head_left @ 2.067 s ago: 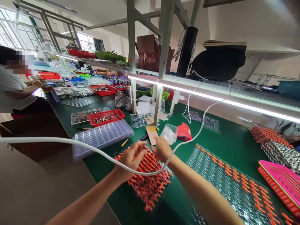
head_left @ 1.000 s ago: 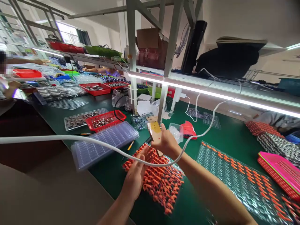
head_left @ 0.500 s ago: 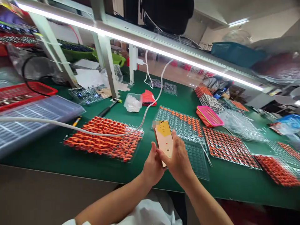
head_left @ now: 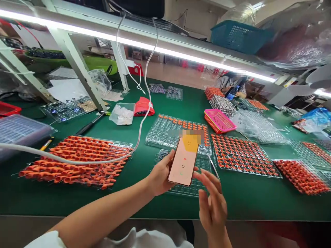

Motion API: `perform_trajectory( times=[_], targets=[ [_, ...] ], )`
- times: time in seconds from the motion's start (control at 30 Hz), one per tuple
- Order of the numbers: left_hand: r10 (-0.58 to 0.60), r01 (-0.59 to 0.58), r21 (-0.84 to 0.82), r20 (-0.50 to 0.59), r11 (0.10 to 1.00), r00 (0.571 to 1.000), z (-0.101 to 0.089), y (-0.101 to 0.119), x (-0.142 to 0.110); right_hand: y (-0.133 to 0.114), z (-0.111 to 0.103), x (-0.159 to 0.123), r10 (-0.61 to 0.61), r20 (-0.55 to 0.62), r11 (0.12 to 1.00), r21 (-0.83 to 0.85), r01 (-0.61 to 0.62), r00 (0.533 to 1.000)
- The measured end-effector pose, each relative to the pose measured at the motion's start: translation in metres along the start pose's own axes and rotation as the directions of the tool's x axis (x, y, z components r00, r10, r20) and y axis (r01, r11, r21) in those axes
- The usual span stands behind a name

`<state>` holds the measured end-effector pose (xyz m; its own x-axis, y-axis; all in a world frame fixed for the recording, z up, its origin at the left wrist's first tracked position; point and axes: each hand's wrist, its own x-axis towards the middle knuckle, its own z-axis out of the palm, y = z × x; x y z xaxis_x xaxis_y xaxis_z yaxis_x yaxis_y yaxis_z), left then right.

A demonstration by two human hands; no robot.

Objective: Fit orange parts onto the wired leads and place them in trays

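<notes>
A smartphone with a lit pink and yellow screen rests in my left hand, whose fingers wrap round its left edge and back. Just right of the phone is my right hand, fingers apart and holding nothing; whether a fingertip touches the phone's edge I cannot tell. Behind the phone lies a clear plastic tray, partly filled with small orange parts. Another clear tray sits beneath my hands, mostly hidden. Tweezers lie to the right of it.
Orange parts fill a tray on the left, with a white cable hanging across it. More trays of orange parts lie to the right. A pink basket, a clear tub and a co-worker are farther back.
My right hand has come off the phone and moved down to the right, fingers spreading. The phone stays in my left hand and appears larger. The view has turned right.
</notes>
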<state>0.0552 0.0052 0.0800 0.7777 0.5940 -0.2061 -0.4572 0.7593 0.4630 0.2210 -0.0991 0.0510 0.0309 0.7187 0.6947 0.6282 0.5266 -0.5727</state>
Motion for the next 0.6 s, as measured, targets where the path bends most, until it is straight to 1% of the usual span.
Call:
perform_trajectory(
  times=[0.13,0.2,0.33,0.4,0.5,0.57,0.6],
  targets=[
    [0.002,-0.005,-0.048,-0.068,0.999,0.998,-0.001,0.006,0.0,0.002,0.015,0.014,-0.114,0.127,0.988,-0.093,0.126,0.985],
    [-0.004,-0.001,-0.062,-0.076,0.998,0.997,-0.006,0.008,-0.002,0.004,0.023,0.02,-0.152,0.17,0.977,-0.121,0.174,0.974],
    [-0.015,0.008,-0.112,-0.068,0.994,0.998,-0.016,0.013,-0.006,0.007,0.036,0.03,-0.163,0.263,0.967,-0.15,0.208,0.951],
    [0.003,-0.014,-0.14,-0.079,0.99,0.997,-0.021,0.014,-0.006,0.009,0.04,0.033,-0.164,0.288,0.964,-0.156,0.215,0.944],
    [0.03,-0.037,-0.174,-0.04,0.984,0.999,-0.027,0.017,-0.006,0.007,0.042,0.034,-0.192,0.305,0.967,-0.101,0.232,0.933],
    [0.04,-0.037,-0.188,0.012,0.981,0.999,-0.03,0.02,-0.006,0.003,0.038,0.032,-0.226,0.347,0.972,0.016,0.235,0.91],
    [0.045,-0.039,-0.192,0.029,0.981,0.999,-0.031,0.021,-0.007,0.001,0.035,0.031,-0.232,0.374,0.973,0.091,0.214,0.898]
  ],
)
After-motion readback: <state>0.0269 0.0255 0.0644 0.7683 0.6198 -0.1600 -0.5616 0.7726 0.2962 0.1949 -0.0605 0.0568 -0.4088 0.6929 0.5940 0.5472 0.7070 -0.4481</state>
